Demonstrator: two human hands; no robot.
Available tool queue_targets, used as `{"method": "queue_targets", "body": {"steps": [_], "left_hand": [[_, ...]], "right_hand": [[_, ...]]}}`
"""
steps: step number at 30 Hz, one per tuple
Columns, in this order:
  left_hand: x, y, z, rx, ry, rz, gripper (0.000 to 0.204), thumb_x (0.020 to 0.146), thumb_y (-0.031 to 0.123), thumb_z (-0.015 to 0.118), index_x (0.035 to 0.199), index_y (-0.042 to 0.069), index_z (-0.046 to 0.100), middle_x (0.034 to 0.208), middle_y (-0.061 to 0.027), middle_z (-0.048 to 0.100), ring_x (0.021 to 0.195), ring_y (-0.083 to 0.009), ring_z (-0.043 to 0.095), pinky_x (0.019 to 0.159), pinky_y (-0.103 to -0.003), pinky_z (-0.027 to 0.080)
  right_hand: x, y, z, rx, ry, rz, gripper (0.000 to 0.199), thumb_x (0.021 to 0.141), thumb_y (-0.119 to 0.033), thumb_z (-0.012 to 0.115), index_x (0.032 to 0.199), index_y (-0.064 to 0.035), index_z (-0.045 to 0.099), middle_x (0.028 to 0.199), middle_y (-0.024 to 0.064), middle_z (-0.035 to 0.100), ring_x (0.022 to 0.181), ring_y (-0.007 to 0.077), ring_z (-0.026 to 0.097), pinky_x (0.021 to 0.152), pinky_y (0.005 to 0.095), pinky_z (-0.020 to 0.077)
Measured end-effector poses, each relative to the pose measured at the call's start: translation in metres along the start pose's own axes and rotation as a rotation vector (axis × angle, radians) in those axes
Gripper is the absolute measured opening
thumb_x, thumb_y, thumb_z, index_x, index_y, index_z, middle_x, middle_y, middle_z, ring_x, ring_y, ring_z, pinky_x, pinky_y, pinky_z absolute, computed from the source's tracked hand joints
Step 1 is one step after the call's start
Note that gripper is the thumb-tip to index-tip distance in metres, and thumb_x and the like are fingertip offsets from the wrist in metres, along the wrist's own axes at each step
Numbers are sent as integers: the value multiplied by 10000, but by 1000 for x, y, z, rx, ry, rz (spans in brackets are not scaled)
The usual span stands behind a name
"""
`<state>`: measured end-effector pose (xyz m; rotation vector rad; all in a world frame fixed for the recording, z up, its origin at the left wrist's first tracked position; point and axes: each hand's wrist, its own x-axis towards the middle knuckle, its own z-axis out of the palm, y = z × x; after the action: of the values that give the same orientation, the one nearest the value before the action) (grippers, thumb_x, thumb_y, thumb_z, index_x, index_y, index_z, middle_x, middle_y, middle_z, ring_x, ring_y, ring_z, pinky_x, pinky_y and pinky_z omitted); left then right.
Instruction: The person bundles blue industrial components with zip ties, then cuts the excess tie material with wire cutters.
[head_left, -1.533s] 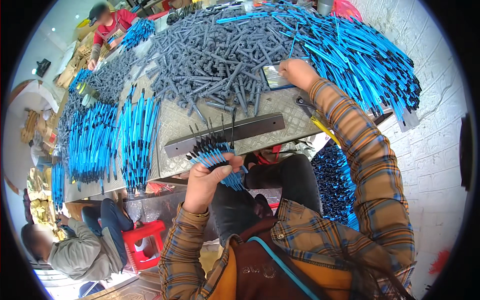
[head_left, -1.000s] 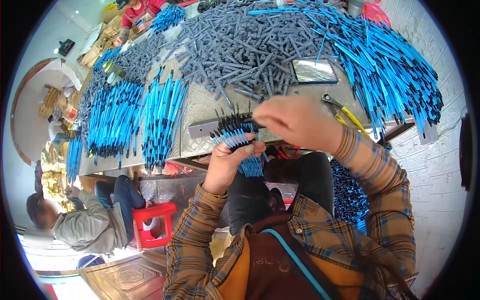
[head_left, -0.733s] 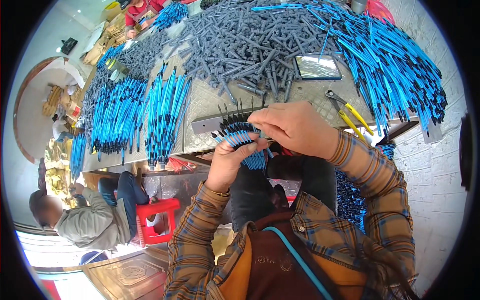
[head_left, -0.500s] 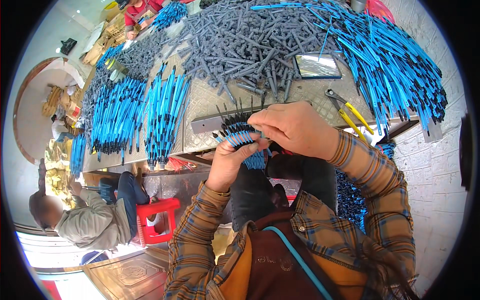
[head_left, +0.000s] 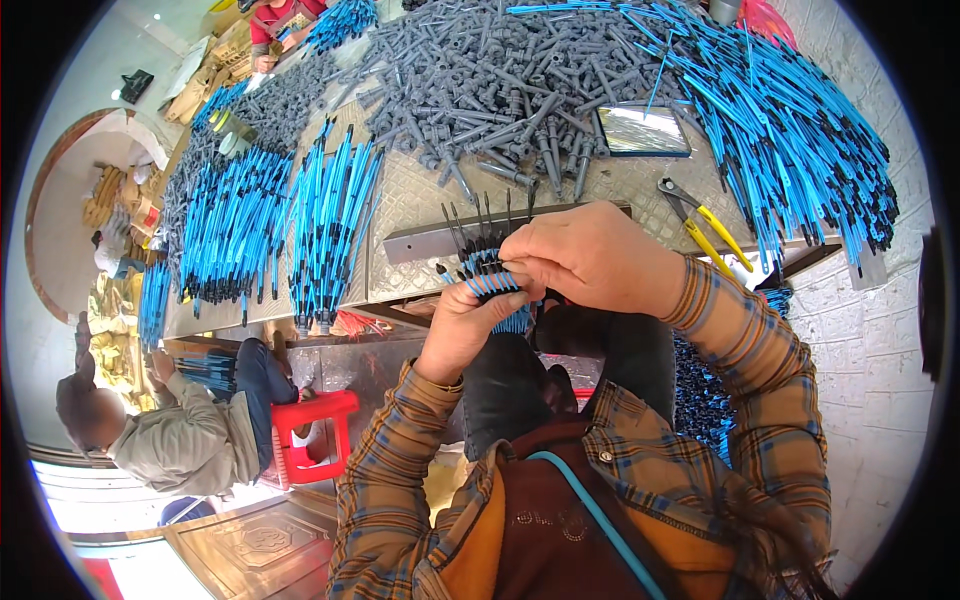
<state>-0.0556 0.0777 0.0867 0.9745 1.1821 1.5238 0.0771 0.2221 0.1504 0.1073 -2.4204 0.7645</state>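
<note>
My left hand [head_left: 468, 325] grips a bundle of blue rods with black tips [head_left: 490, 283], held upright over the near edge of the metal table [head_left: 420, 190]. My right hand [head_left: 590, 255] rests on top of that bundle, its fingertips pinched at the rods' upper ends. Several thin black pins stick up from the bundle toward a grey metal bar [head_left: 430, 240] lying just behind it. A big heap of grey plastic parts [head_left: 500, 80] lies farther back.
Piles of finished blue rods lie at the right [head_left: 790, 130] and in rows at the left [head_left: 290, 220]. A phone [head_left: 642, 130] and yellow-handled pliers [head_left: 705, 225] lie near my right hand. One person sits low at the left [head_left: 170, 430] by a red stool [head_left: 310, 435]; another works at the far end [head_left: 280, 20].
My right hand came back from the phone at the far side and settled on the bundle in my left hand. The bundle has stayed at the table's near edge.
</note>
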Motion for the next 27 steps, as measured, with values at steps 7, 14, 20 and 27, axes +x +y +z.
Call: {"method": "queue_targets", "body": {"steps": [7,14,20,27], "left_hand": [[0,4,0,35,-1,-6,182,848,-12,558,1017,-4,623,971,-63,638,906,-137,596,822,-263,466],[-2,-1,-6,41,-10,2,189,848,-10,561,1025,7,625,970,-47,641,916,-119,587,826,-256,461],[-1,-2,-7,18,-24,-22,190,847,-7,566,1026,17,625,979,-35,641,913,-106,582,819,-247,457],[-4,0,-11,88,-29,-14,187,846,-1,573,1021,29,629,974,-20,639,905,-93,573,812,-244,456]], "right_hand": [[6,-6,2,-15,-58,26,190,783,-121,606,971,-96,582,707,60,587,630,257,593,526,339,466],[5,-14,1,-227,-113,-34,246,755,-112,617,999,-117,587,665,40,548,596,225,571,491,328,451],[7,-9,1,-244,-88,-105,282,722,-113,622,1002,-118,582,666,33,532,595,221,567,486,326,448],[12,-8,3,-265,-139,-167,254,701,-139,623,948,-106,570,662,29,501,587,220,562,488,322,449]]}}
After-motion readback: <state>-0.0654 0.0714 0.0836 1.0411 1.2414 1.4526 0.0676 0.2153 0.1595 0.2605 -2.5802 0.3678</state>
